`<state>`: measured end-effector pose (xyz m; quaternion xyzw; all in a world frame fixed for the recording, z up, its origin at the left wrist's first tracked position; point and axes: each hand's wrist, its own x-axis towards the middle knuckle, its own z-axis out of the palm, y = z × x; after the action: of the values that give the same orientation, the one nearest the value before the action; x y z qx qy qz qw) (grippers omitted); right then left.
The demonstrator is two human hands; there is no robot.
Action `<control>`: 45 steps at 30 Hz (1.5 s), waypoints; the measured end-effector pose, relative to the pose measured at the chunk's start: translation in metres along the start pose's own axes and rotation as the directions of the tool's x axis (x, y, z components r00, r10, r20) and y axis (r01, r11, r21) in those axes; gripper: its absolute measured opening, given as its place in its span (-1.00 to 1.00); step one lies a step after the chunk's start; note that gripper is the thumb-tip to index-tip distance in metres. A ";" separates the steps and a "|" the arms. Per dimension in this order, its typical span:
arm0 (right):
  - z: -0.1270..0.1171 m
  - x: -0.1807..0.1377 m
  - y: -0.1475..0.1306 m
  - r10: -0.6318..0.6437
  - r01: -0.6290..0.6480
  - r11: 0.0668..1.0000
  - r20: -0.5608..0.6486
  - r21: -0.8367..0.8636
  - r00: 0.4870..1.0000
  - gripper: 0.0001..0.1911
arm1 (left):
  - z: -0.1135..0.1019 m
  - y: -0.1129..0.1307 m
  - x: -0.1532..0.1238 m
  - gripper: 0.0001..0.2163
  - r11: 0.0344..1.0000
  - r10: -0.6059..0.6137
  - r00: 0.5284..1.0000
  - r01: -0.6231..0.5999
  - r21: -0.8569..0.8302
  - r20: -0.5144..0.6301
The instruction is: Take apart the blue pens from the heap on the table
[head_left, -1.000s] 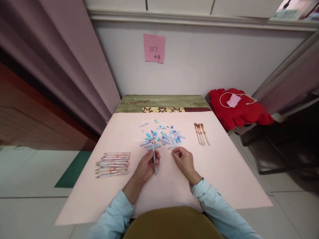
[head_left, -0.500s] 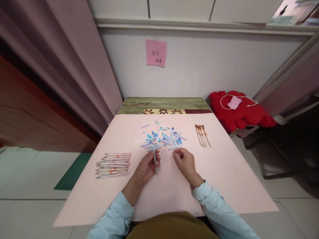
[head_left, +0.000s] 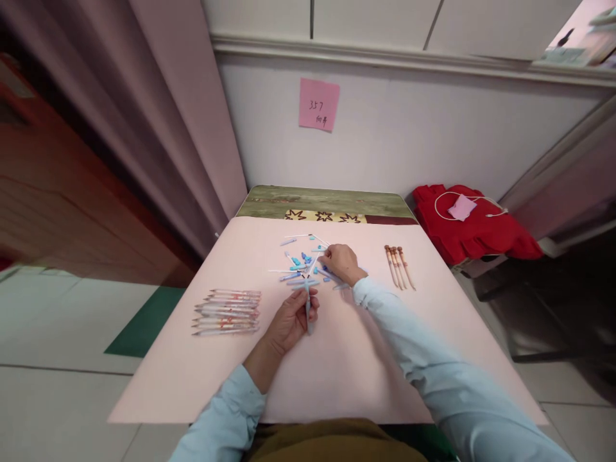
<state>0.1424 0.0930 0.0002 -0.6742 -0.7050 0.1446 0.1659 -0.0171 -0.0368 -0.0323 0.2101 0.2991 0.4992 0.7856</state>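
My left hand (head_left: pixel 291 319) is closed around a light blue pen barrel (head_left: pixel 308 314), held upright above the table's near middle. Beyond it lies a loose pile of pen parts (head_left: pixel 302 262): blue and lilac barrels, small blue pieces and thin white refills. My right hand (head_left: pixel 341 262) reaches over the right side of this pile, fingertips pinched together close to a white refill (head_left: pixel 314 262). Whatever is between those fingertips is too small or hidden to make out. The hand and sleeve cover part of the pile.
Several pencil-like pens with printed barrels (head_left: pixel 227 312) lie in a row on the left. Several brown-topped, cream-coloured sticks (head_left: pixel 398 268) lie at the right. A pale pink sheet (head_left: pixel 192 385) covers the table. Red cloth (head_left: pixel 474 234) with a white cable sits beyond the right edge.
My right hand has moved forward from the near edge of the pile to over its right side. My left hand keeps holding the barrel. The view has shifted slightly.
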 end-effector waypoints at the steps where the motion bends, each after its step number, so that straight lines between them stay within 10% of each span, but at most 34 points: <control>1: 0.003 0.004 -0.002 0.012 -0.012 1.000 0.008 -0.007 1.000 -0.85 | 0.000 0.000 0.000 -0.77 1.000 -0.002 1.000 0.002 0.000 0.006; 10: -0.014 -0.011 0.013 0.044 -0.011 0.974 -0.142 0.227 0.989 -0.73 | 0.002 0.001 -0.004 -0.76 1.000 0.004 1.000 -0.004 0.009 -0.016; 13: -0.013 -0.043 0.029 0.218 0.021 0.597 -0.187 0.802 0.958 -0.61 | 0.002 0.001 -0.003 -0.76 1.000 0.001 1.000 0.000 0.021 -0.020; 17: 0.004 -0.084 0.046 0.360 0.051 0.236 -0.136 0.970 0.923 -0.63 | 0.001 0.001 -0.001 -0.74 0.999 0.024 0.999 -0.024 0.021 -0.030; 21: 0.015 -0.099 0.057 0.431 0.105 0.076 -0.128 0.992 0.893 -0.61 | 0.004 0.004 -0.004 -0.54 0.997 0.054 0.998 -0.052 0.062 -0.024; 29: 0.009 -0.099 0.050 0.343 0.121 0.040 -0.127 0.992 0.931 -0.70 | 0.031 0.002 0.003 -0.51 0.980 0.032 0.999 -0.032 0.195 0.007; 38: 0.003 -0.096 0.049 0.168 -0.127 -0.474 0.231 0.871 0.958 -0.78 | 0.067 -0.002 0.070 -0.69 0.945 0.198 0.980 -0.183 0.270 -0.028; 45: -0.001 -0.088 0.058 0.063 -0.243 -0.739 0.423 0.628 0.904 -0.87 | 0.059 -0.023 0.066 -0.72 0.904 0.181 0.983 -0.176 0.389 0.023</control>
<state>0.1983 0.0083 -0.0267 -0.2341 0.0147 0.7606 0.6054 0.0593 0.0122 -0.0211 0.3850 0.3770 0.5011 0.6772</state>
